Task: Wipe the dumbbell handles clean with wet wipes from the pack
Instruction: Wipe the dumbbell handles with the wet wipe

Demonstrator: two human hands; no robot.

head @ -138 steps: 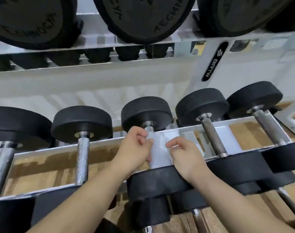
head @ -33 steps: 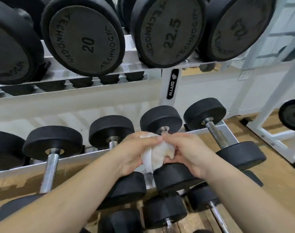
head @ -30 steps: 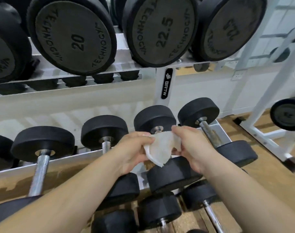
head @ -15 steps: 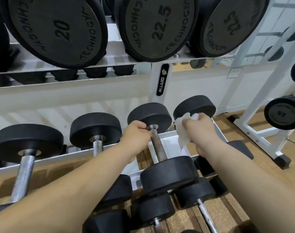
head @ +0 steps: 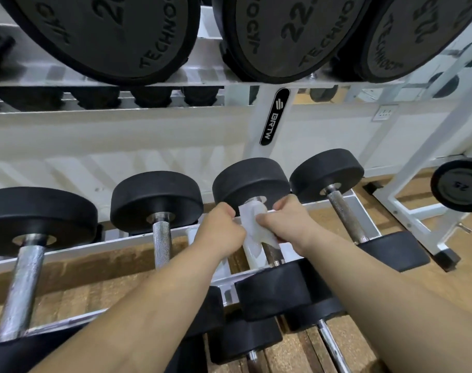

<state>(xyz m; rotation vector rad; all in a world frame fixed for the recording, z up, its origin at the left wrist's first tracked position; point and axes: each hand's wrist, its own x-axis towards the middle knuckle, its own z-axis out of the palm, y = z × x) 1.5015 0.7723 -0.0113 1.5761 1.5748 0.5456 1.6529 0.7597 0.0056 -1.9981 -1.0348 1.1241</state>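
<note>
A white wet wipe (head: 252,232) lies draped over the metal handle (head: 272,251) of the third dumbbell (head: 252,181) from the left on the middle rack row. My left hand (head: 220,232) pinches the wipe's left edge beside the handle. My right hand (head: 286,224) grips the wipe's right side and presses it onto the bar. Most of the handle is hidden under the wipe and my fingers. No wipe pack is in view.
Neighbouring dumbbells lie left (head: 159,232) and right (head: 345,219) with bare steel handles. Large 20 and 22.5 dumbbells (head: 291,36) overhang on the upper shelf. A white rack upright (head: 270,117) stands behind. Another rack with a 25 dumbbell (head: 460,185) stands at the right on the wood floor.
My right hand has brought the wipe left from the neighbouring dumbbell and laid it over the third handle. My left hand moved off the bare bar onto the wipe's edge.
</note>
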